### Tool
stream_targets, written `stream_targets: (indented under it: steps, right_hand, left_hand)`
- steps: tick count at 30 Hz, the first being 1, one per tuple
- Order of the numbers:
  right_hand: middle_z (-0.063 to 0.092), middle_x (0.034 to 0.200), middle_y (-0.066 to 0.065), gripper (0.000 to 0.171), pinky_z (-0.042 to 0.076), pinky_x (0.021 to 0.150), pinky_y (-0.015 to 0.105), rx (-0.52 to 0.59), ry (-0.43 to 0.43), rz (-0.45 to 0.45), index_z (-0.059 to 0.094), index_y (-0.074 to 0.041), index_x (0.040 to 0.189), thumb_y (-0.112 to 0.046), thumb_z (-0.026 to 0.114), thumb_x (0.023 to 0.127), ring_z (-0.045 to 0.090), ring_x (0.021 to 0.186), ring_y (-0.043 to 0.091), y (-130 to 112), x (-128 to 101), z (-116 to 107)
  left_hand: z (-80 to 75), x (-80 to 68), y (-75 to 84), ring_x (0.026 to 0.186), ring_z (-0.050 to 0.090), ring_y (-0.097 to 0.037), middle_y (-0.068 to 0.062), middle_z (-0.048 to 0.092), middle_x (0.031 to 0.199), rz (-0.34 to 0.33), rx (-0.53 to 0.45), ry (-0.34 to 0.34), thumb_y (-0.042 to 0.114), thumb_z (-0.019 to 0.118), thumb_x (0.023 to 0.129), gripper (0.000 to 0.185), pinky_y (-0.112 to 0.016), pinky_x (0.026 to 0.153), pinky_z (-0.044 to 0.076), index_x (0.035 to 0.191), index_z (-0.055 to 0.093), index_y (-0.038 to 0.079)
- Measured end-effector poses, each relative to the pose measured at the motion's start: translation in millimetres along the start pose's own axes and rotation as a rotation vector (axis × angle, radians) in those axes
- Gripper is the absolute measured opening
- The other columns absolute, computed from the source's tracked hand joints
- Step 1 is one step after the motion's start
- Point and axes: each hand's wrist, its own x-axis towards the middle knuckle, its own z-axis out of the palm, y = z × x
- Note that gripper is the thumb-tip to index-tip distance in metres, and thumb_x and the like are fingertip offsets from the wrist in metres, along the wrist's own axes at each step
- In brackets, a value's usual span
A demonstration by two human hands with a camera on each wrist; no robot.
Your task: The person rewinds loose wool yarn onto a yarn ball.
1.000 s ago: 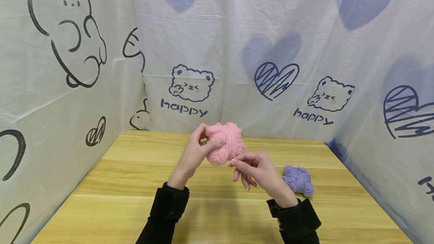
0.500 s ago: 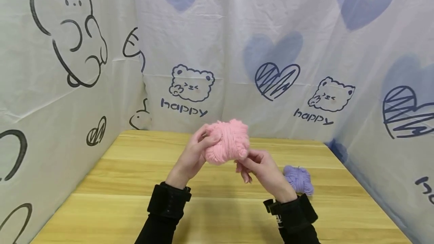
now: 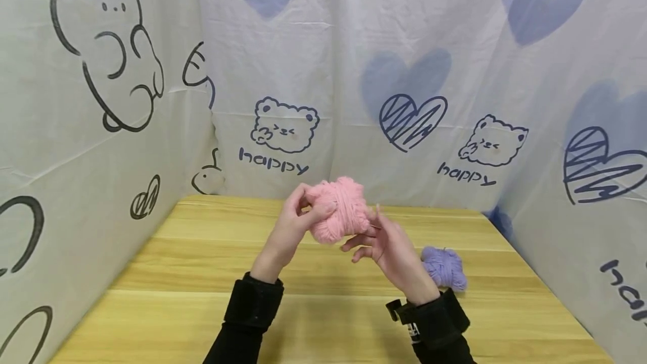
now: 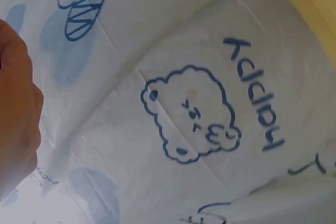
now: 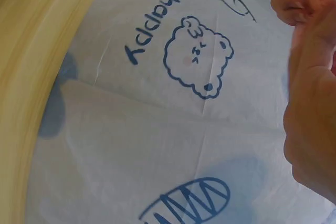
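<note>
The pink yarn (image 3: pixel 340 209) is a soft, lumpy ball wound in crossing bands, held up in the air above the far middle of the table (image 3: pixel 167 274). The left hand (image 3: pixel 293 226) rises from a black sleeve (image 3: pixel 250 310) at 7 o'clock of the ball, wrist bent, thumb and fingers curled round the ball's left side, gripping it. The right hand (image 3: pixel 386 246) comes in from 5 o'clock, palm turned up, fingers loosely spread just under and beside the ball; a thin strand runs by its fingertips, but whether they pinch it I cannot tell. A purple yarn (image 3: pixel 445 267) lies on the table at 4 o'clock, behind the right wrist.
</note>
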Motion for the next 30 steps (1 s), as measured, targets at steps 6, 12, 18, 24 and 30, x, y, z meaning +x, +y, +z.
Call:
stream_targets:
  steps: [6, 12, 18, 24, 30]
  right_hand:
    - [0.071, 0.085, -0.001, 0.033, 0.055, 0.058, 0.027, -0.126, 0.114, 0.034, 0.062, -0.01, 0.107, -0.033, 0.039, 0.104, 0.066, 0.071, 0.014, 9.6, 5.7, -3.9]
    - [0.068, 0.069, -0.004, 0.028, 0.05, 0.052, 0.023, -0.161, 0.279, 0.141, 0.063, -0.013, 0.091, -0.034, 0.047, 0.101, 0.061, 0.058, 0.011, 30.3, 12.2, -39.1]
    - [0.063, 0.063, -0.007, 0.035, 0.047, 0.049, 0.02, -0.25, 0.543, 0.28, 0.058, -0.012, 0.097, -0.047, 0.055, 0.094, 0.058, 0.052, 0.009, 47.4, 9.4, -98.5]
    - [0.056, 0.059, -0.002, 0.044, 0.048, 0.047, 0.022, -0.404, 0.642, 0.407, 0.048, -0.008, 0.081, -0.05, 0.053, 0.094, 0.056, 0.048, 0.009, 65.3, -4.4, -143.5]
    - [0.065, 0.065, 0.009, 0.048, 0.048, 0.042, 0.028, -0.697, 0.652, 0.449, 0.052, -0.002, 0.082, -0.047, 0.049, 0.097, 0.056, 0.044, 0.013, 79.5, -13.6, -157.1]
  left_hand:
    - [9.3, 3.8, -9.1, 0.097, 0.055, -0.018, -0.008, 0.056, 0.106, -0.036, 0.188, 0.015, 0.019, 0.071, 0.085, 0.031, -0.03, 0.083, 0.051, 0.103, 0.048, 0.007]
    - [-1.5, 5.7, -28.6, 0.095, 0.057, -0.021, -0.014, 0.055, 0.113, -0.208, 0.303, 0.048, 0.036, 0.068, 0.088, 0.047, -0.032, 0.076, 0.056, 0.12, 0.047, 0.008]
    - [-23.7, 7.5, -42.0, 0.105, 0.057, -0.027, -0.016, 0.056, 0.12, -0.291, 0.452, 0.122, 0.046, 0.064, 0.089, 0.056, -0.036, 0.082, 0.053, 0.128, 0.046, 0.01]
    - [-39.6, 3.9, -47.4, 0.104, 0.058, -0.028, -0.017, 0.058, 0.119, -0.351, 0.542, 0.132, 0.044, 0.061, 0.091, 0.054, -0.037, 0.081, 0.049, 0.13, 0.045, 0.009]
    - [-46.9, 3.4, -47.4, 0.102, 0.059, -0.028, -0.018, 0.058, 0.118, -0.368, 0.6, 0.1, 0.043, 0.06, 0.092, 0.053, -0.037, 0.078, 0.049, 0.129, 0.045, 0.008]
